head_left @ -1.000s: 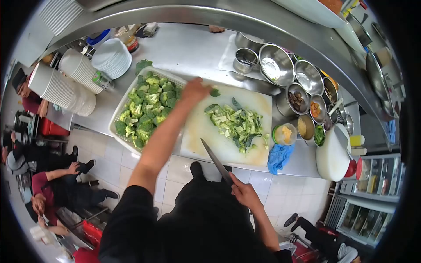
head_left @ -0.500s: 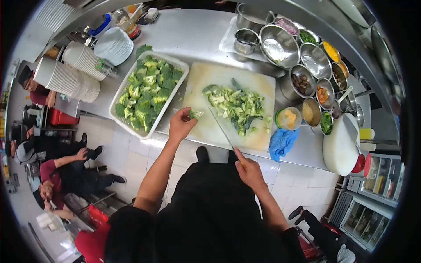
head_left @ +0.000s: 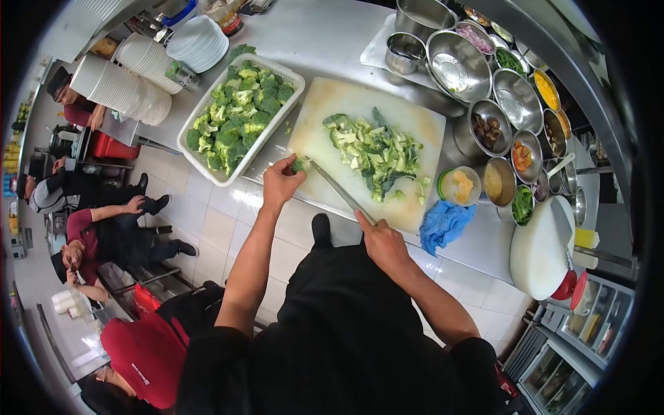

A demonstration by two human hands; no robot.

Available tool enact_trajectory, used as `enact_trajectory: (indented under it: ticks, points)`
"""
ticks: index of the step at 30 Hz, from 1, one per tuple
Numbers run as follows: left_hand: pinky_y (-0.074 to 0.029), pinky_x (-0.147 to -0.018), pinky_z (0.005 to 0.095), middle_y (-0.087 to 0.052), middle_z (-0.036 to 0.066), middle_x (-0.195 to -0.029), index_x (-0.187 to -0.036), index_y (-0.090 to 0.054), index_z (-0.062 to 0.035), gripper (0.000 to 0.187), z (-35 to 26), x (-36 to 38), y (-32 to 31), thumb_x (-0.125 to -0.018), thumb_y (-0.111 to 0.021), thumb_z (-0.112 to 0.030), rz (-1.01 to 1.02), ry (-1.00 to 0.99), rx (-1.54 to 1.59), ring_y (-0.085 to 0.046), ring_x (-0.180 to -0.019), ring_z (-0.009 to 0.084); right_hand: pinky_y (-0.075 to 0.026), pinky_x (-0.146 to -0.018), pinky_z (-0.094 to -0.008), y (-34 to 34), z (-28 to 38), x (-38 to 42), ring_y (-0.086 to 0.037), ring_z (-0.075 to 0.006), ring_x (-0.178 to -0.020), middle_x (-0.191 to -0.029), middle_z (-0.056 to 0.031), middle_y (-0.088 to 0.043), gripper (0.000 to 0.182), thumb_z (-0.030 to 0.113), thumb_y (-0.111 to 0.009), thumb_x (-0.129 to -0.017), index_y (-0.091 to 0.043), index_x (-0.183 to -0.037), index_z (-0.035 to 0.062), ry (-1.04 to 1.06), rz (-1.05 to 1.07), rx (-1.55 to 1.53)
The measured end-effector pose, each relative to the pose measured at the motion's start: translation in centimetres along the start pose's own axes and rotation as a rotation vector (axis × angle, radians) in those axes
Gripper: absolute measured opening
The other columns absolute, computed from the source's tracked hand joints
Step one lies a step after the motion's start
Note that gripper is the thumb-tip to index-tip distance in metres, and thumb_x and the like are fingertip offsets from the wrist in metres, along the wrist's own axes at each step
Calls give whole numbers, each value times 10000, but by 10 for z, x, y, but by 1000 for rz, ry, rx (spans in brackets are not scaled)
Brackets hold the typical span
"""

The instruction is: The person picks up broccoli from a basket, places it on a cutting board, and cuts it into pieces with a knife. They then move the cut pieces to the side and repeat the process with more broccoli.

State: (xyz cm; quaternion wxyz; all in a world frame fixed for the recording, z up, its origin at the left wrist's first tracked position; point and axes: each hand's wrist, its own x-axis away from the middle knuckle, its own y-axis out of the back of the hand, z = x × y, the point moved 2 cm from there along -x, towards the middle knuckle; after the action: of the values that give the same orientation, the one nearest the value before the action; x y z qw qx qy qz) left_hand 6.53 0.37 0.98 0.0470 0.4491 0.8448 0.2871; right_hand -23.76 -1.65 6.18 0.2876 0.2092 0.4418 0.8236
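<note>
Head view: left hand (head_left: pixel 282 181) has its grip pinched on a broccoli floret (head_left: pixel 297 166) at the near left part of the cutting board (head_left: pixel 311 117). Right hand (head_left: pixel 384 245) has its grip clamped round the handle of the knife (head_left: pixel 339 194), tip just beside the floret; can't tell if they touch. Chopped broccoli pieces (head_left: pixel 377 155) lie right of the blade, florets fill the white basket (head_left: pixel 278 119) to the left.

Technique, my read: pinch sits close to the tip, so curl those fingertips back and aim the edge away from them. Floret's small; bracing it flat on the board should beat cutting in air. Short, controlled strokes.
</note>
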Motion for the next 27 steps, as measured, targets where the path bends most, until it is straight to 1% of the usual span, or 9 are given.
enact_trajectory:
  ticks: [2, 4, 8, 11, 13, 14, 21, 25, 27]
  points:
    - [-485, -684, 221, -618, -14, -796, -1260, -639, 18, 550, 1, 5, 0, -738, -758, -108, -10, -4, 12, -546, -707, 64, -530, -621, -491, -4, -14, -5, -634, -384, -646, -732, -198, -603, 500, 112, -536, -930, -504, -1427, 154, 17, 8, -43]
    - [-503, -752, 258, -633, 22, -865, -1248, -644, -12, 546, 0, 19, -3, -722, -763, -93, -77, -192, -28, -576, -770, 110, -517, -646, -490, 6, -20, -4, -624, -395, -651, -713, -215, -615, 477, 116, -520, -939, -513, -1416, 128, 4, 37, -272]
    - [-506, -803, 291, -638, 50, -900, -1229, -644, -30, 536, 7, 26, -9, -711, -769, -91, -141, -218, -75, -591, -824, 151, -505, -646, -492, 18, -14, 12, -615, -406, -648, -742, -220, -622, 485, 126, -515, -942, -496, -1427, 125, 15, -44, -429]
    - [-508, -804, 300, -644, 56, -896, -1212, -647, -15, 521, 5, 25, -9, -714, -772, -104, -163, -215, -63, -594, -828, 158, -522, -621, -477, 30, 1, 19, -622, -387, -625, -729, -208, -610, 497, 131, -542, -931, -504, -1427, 148, 32, -36, -365]
    - [-519, -822, 334, -665, 119, -946, -1183, -657, -8, 534, 5, 22, -9, -686, -789, -148, -149, -176, -52, -627, -860, 210, -542, -597, -458, 29, 13, 22, -637, -357, -631, -734, -193, -590, 510, 126, -560, -923, -510, -1429, 175, -24, 72, -67]
    - [-519, -822, 334, -665, 119, -946, -1183, -657, -8, 534, 5, 22, -9, -686, -789, -148, -145, -179, -53, -627, -860, 210, -547, -594, -455, 26, 17, 23, -642, -337, -649, -767, -150, -593, 598, 81, -588, -879, -487, -1450, 225, -48, 100, 1]
    - [-521, -826, 345, -648, 131, -952, -1163, -659, -4, 546, -6, 25, -9, -660, -805, -156, -130, -136, -100, -628, -886, 238, -546, -589, -474, -13, 9, 4, -639, -359, -643, -765, -164, -586, 576, 81, -576, -884, -503, -1439, 216, -53, -58, 152]
    - [-522, -859, 356, -639, 151, -1023, -1159, -657, -16, 534, -3, 27, -4, -654, -794, -128, -60, -202, -134, -628, -957, 262, -535, -651, -474, 0, -1, -7, -644, -392, -680, -777, -226, -618, 537, 81, -535, -908, -498, -1437, 166, -64, 31, -63]
    - [-523, -866, 358, -639, 156, -1038, -1156, -658, -21, 528, -2, 27, -3, -654, -791, -120, -54, -236, -120, -629, -968, 271, -524, -785, -382, 16, 7, -5, -667, -317, -755, -816, -170, -662, 529, 76, -491, -939, -456, -1463, 142, -189, 104, -465]
